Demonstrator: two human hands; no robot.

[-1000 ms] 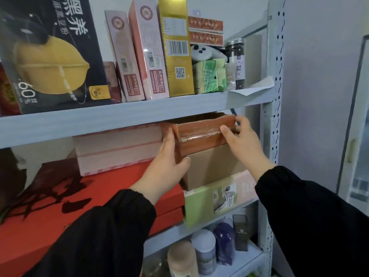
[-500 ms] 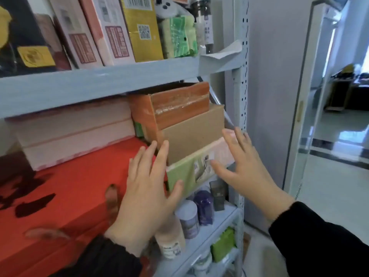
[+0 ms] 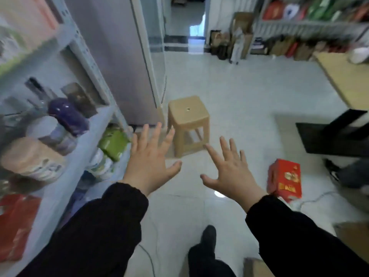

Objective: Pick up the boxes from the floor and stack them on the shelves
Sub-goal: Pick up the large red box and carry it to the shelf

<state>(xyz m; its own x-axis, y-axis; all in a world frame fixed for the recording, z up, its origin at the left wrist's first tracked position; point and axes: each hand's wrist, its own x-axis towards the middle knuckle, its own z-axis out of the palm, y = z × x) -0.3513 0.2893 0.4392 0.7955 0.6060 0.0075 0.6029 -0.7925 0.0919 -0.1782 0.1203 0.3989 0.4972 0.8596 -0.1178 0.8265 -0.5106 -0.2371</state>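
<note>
A red box (image 3: 284,179) with gold print stands on the white tiled floor at the right, just beyond my right wrist. My left hand (image 3: 148,160) and my right hand (image 3: 232,170) hover over the floor with fingers spread and nothing in them. The grey metal shelves (image 3: 83,47) run along the left edge, blurred, holding jars, a purple bottle (image 3: 66,114) and a green pack (image 3: 112,143). Two brown cardboard boxes show in part at the bottom right, one (image 3: 353,234) by my right sleeve and another (image 3: 257,266) at the lower edge.
A tan plastic stool (image 3: 188,124) stands on the floor ahead of my hands. A black object (image 3: 337,136) sits at the right. A second shelf unit (image 3: 311,25) with bags lines the far wall. My foot (image 3: 207,236) and a thin cable (image 3: 317,197) are on the floor.
My hands left the orange box on the shelf and came away empty. My view swung from the shelf to the right and down onto the floor.
</note>
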